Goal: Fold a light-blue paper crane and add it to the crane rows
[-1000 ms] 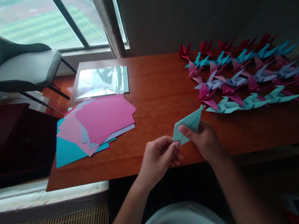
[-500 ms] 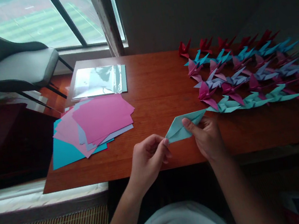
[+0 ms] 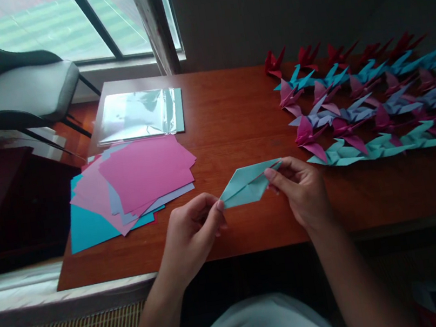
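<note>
A folded piece of mint-green origami paper (image 3: 246, 185), long and diamond-like with a slit along its middle, is held above the table's front part. My left hand (image 3: 196, 238) pinches its pointed left tip between thumb and forefinger. At the other end my right hand (image 3: 301, 189) grips the paper, thumb on top near the slit and fingers behind. To the right of that hand lies a row of mint-green paper cranes (image 3: 383, 145). Behind it are rows of magenta cranes (image 3: 308, 136), lavender cranes (image 3: 351, 110), pink cranes (image 3: 290, 98), blue cranes (image 3: 336, 75) and red cranes (image 3: 274, 62).
On the wooden table (image 3: 227, 113), a fanned stack of coloured paper sheets (image 3: 149, 168) lies left of my hands. Behind it is a clear plastic packet of paper (image 3: 137, 115). A grey chair (image 3: 26, 88) stands by the window at the far left.
Both hands have shifted the mint-green paper leftward, and my right hand now grips nearer its right tip. The paper has turned so its middle slit shows more. The view has shifted slightly.
</note>
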Action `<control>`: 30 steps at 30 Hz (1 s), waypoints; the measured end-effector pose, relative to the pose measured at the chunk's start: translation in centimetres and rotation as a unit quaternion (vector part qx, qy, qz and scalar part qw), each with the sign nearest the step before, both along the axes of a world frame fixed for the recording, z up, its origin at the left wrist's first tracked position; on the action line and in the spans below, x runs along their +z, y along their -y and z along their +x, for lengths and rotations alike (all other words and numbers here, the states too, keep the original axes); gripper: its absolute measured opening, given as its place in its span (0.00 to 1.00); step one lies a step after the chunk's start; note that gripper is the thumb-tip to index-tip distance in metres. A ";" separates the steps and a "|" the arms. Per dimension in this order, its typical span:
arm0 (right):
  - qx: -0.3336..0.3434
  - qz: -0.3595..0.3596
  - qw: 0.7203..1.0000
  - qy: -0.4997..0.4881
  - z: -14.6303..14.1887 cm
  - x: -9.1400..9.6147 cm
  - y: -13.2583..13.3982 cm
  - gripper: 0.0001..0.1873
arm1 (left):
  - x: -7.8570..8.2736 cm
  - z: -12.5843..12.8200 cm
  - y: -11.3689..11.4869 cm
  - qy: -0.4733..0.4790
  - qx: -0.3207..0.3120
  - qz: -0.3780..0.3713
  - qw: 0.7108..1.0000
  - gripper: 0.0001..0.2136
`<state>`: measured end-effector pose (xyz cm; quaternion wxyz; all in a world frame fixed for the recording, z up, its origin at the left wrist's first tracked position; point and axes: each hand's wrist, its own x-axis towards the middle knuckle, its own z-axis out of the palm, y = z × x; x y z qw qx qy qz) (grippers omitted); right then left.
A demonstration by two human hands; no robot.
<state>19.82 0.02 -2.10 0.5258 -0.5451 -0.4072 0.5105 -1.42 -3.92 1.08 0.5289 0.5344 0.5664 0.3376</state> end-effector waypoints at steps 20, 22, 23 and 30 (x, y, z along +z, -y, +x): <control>0.057 0.055 0.935 0.346 1.1 0.3 0.9 0.10 | -2.6 2.6 0.9 -0.430 -0.183 0.324 0.822 0.22; 0.024 0.124 0.901 0.415 1.3 0.9 1.0 0.07 | -2.8 2.6 1.0 -0.437 -0.197 0.321 0.817 0.26; 0.021 0.165 0.883 0.438 1.3 1.2 1.1 0.06 | -2.9 2.5 1.1 -0.439 -0.204 0.319 0.815 0.28; 0.188 0.312 0.822 0.437 -0.1 0.1 0.6 0.14 | -3.1 2.1 1.4 -0.438 -0.239 0.308 0.810 0.39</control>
